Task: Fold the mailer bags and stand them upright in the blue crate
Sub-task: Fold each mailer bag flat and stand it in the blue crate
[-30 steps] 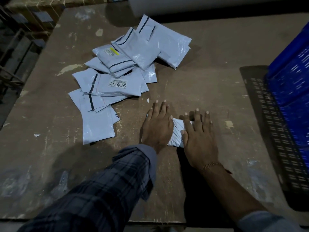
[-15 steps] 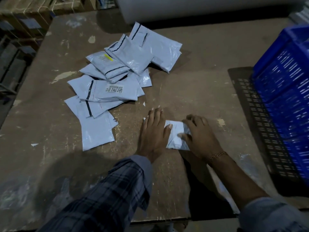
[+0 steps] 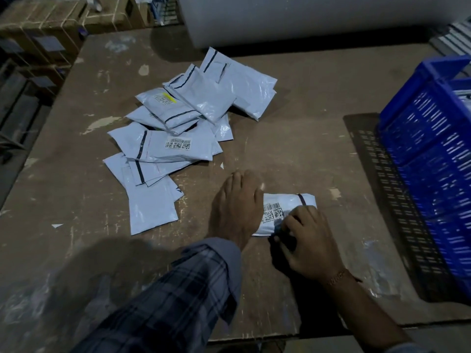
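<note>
Left hand [image 3: 238, 207] lies flat, fingers straight, pressing the left end of a folded mailer bag [image 3: 285, 212] on the surface [image 3: 293, 149]. Right hand [image 3: 307, 240] has fingers curled, pinching the bag's near right edge. Blue crate [image 3: 433, 159] sits well apart to the right; a pile of unfolded bags [image 3: 183, 128] lies farther back. Risk: slick plastic may spring open if the left hand lifts before the right grips fully, and a loose fold likely won't stand upright.

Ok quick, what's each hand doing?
Left hand: open, pressing flat on the folded mailer bag.
Right hand: fingers curled, gripping the bag's near edge.
</note>
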`<action>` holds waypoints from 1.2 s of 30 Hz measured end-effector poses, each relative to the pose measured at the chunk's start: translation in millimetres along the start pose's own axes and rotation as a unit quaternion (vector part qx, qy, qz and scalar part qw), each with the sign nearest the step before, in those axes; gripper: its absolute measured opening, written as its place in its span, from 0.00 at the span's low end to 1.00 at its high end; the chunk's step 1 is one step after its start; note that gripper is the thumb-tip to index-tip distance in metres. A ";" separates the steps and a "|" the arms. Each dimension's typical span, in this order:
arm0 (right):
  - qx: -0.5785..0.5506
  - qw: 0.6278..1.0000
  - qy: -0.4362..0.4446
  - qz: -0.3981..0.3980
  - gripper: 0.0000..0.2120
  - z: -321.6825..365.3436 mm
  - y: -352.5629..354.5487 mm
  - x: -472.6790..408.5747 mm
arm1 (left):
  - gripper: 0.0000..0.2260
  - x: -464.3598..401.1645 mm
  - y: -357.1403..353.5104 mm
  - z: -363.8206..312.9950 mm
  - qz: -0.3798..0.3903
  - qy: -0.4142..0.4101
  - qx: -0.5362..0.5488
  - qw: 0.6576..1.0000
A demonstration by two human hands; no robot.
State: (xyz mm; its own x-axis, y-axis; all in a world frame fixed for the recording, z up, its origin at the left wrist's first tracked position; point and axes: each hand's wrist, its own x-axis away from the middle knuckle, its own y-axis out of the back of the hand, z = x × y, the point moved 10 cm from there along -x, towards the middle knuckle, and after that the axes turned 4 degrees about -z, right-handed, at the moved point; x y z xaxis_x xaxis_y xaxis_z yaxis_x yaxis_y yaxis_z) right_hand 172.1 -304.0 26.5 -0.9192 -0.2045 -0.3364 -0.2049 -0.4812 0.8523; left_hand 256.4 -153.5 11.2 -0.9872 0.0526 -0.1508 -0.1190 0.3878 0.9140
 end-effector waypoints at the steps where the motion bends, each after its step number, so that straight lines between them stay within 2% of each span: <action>1: -0.038 0.999 -0.026 -0.011 0.06 -1.6 7.2 1.5 | 0.25 3.1 -21.3 4.9 0.027 -0.001 -0.020 0.999; 3: -0.080 0.991 -0.098 -0.052 0.03 -15.2 18.9 -5.1 | 0.28 6.4 -44.6 12.8 0.037 0.001 -0.063 0.997; 4: -0.066 0.988 -0.128 -0.058 0.05 -24.1 17.5 -12.6 | 0.29 7.1 -48.4 13.7 0.030 -0.005 -0.079 0.996; 7: 0.072 0.988 -0.133 0.032 0.22 -45.3 -20.7 -40.3 | 0.28 5.2 -48.8 9.9 0.018 -0.025 -0.116 0.993; 9: 0.152 0.976 -0.118 0.099 0.26 -54.1 -50.9 -47.9 | 0.28 8.5 -49.1 6.0 0.014 -0.035 -0.142 0.989; 13: 0.193 0.964 -0.137 0.118 0.27 -62.8 -65.5 -53.1 | 0.27 14.4 -53.9 -13.0 0.007 -0.095 -0.149 0.984; 16: 0.183 0.970 -0.108 0.118 0.28 -55.9 -64.5 -50.8 | 0.28 3.8 -66.3 -9.0 0.048 -0.129 -0.168 0.976; 20: 0.151 0.978 -0.117 0.086 0.27 -48.4 -55.6 -32.7 | 0.27 -11.1 -70.7 -6.9 0.073 -0.136 -0.172 0.973; 24: 0.183 0.971 -0.106 0.108 0.28 -53.2 -60.8 -50.9 | 0.28 9.7 -60.5 -15.3 0.049 -0.116 -0.173 0.977; 26: 0.176 0.975 -0.097 0.097 0.27 -54.3 -59.5 -49.1 | 0.28 16.0 -57.6 -17.0 0.065 -0.142 -0.157 0.975; 28: 0.153 0.980 -0.091 0.088 0.27 -56.7 -57.7 -43.6 | 0.28 19.0 -59.3 -15.5 0.090 -0.204 -0.140 0.965; 30: 0.143 0.982 -0.074 0.101 0.27 -56.9 -58.2 -45.1 | 0.29 19.7 -57.3 -11.4 0.111 -0.228 -0.071 0.965; 33: 0.094 0.987 -0.081 0.101 0.28 -55.6 -55.8 -49.2 | 0.26 21.2 -49.3 -0.1 0.146 -0.137 0.083 0.976; 36: 0.026 0.990 -0.120 0.074 0.31 -60.8 -48.0 -38.1 | 0.22 22.4 -30.3 4.4 0.098 -0.073 0.124 0.985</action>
State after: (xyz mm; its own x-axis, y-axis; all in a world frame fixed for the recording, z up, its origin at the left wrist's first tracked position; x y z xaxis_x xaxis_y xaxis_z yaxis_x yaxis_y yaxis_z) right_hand 237.4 -324.9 -25.9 -0.9926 -0.0584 -0.1060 -0.0724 -0.4154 0.9067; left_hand 238.4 -160.0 -21.5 -0.9607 0.2732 -0.0489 0.1205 0.5694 0.8132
